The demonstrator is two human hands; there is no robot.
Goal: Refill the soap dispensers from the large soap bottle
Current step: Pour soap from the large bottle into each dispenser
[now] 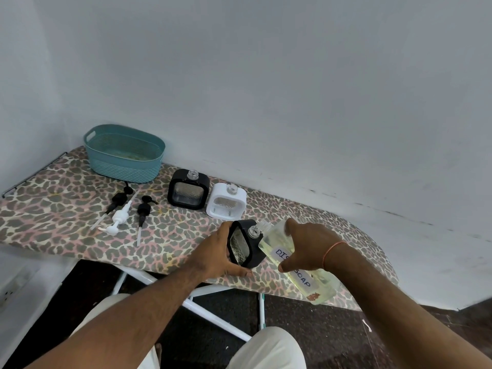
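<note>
My right hand (306, 246) grips the large clear soap bottle (316, 283), tilted with its open neck at the mouth of a black dispenser (243, 243). The bottle holds pale yellow liquid and bears a "DISH SOAP" label. My left hand (218, 254) grips that black dispenser near the front edge of the board and holds it tilted. A second black dispenser (188, 189) and a white dispenser (226, 201) stand farther back, both with open necks. Two black pumps (117, 199) (143, 209) and a white pump (118, 218) lie to the left.
All of it sits on a leopard-print ironing board (66, 209) against a white wall. A teal plastic basket (124, 153) stands at the back left. White board legs and dark floor show below the front edge, with my knees in light trousers.
</note>
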